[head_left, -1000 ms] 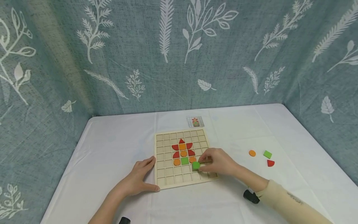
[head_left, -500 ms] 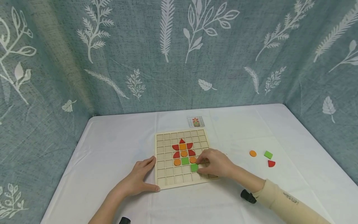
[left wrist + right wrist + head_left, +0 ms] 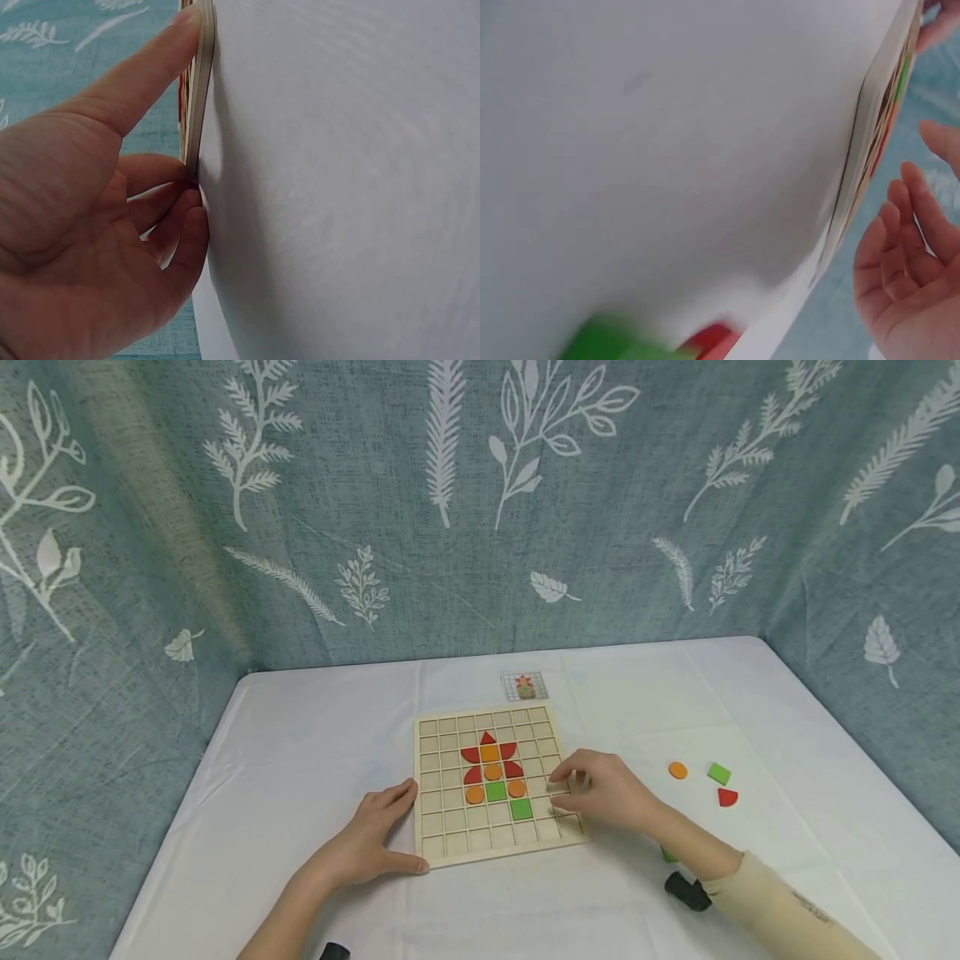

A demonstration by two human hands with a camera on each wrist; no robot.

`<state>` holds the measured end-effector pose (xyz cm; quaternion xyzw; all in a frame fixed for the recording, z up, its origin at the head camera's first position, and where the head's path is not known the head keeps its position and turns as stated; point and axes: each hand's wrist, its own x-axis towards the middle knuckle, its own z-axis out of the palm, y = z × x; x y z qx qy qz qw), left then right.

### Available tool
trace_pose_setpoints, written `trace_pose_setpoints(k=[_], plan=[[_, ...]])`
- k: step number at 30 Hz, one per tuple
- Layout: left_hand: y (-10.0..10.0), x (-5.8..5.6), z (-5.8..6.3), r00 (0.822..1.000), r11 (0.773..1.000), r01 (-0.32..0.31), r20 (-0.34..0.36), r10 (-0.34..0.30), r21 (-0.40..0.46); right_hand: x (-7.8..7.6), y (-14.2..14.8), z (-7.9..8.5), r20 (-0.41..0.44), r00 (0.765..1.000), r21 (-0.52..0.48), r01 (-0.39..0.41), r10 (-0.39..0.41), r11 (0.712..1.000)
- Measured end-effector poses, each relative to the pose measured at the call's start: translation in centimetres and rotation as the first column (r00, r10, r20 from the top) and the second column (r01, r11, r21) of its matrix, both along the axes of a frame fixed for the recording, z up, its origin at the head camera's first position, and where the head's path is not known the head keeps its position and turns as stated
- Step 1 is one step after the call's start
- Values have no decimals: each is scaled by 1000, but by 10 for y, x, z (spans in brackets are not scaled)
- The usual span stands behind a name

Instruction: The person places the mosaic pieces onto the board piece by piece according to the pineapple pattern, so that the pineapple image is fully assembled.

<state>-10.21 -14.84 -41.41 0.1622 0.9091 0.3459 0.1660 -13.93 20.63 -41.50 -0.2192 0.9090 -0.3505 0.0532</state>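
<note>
A wooden grid board [image 3: 450,852] lies on the white table, bearing red, orange and green pieces in its cells. My left hand [image 3: 367,839] rests at the board's left side, thumb at the near corner and fingertips against the edge; the left wrist view shows the straight thumb [image 3: 142,79] touching the rim. Over the board's right part hovers my right hand [image 3: 607,793], thumb and fingers apart with nothing between them. Left of it, a green square [image 3: 521,809] sits in a cell below an orange disc [image 3: 517,787]. Another green square [image 3: 496,791] lies up and left.
To the right lie a loose orange disc [image 3: 678,770], a green square tile [image 3: 719,773] and a red quarter-circle piece [image 3: 727,797]. A further green piece [image 3: 669,855] peeks out under my right forearm. Behind the board lies a pattern card [image 3: 525,686]; a patterned curtain [image 3: 465,593] hangs beyond.
My right hand has set the green square flat in its cell, let go and drawn back to the right. The left hand has stayed at the board's edge.
</note>
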Motion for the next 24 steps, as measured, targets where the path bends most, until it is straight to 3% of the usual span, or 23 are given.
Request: trace_pose_setpoints(k=[5,12,24], plan=[[0,0,-1,1000,1000,1,-2,-1,2,1,34,-2,-17,991,-37,129,-130,991],[1,-2,-2,1000,1000,-3,-2,3,0,6,79,2,23,948,9,316,-316,949],[0,-1,-1,1000,1000,8,-8,-8,-2,12,132,5,8,911,122,409,-413,904]])
